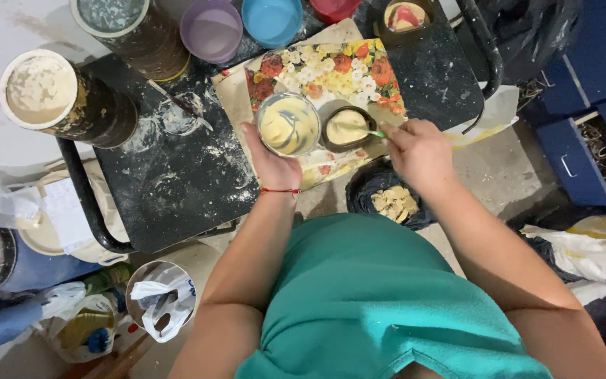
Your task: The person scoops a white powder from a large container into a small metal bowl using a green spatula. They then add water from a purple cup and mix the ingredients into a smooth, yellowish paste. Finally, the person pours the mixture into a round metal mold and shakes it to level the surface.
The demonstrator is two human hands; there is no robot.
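cup (288,125) within left fingers (255,133), spoon (375,133) in right fingers (395,135)

both bare forearms reaching forward and slightly inward from the torso, elbows bent and tucked near the sides. left hand (273,163) wrapped around something round, fingers curled over its near side, thumb up along the left edge, thin red string band at the wrist. right hand (421,152) turned knuckles up, fingers pinched together toward the left on a thin handle. hands near each other, not touching.
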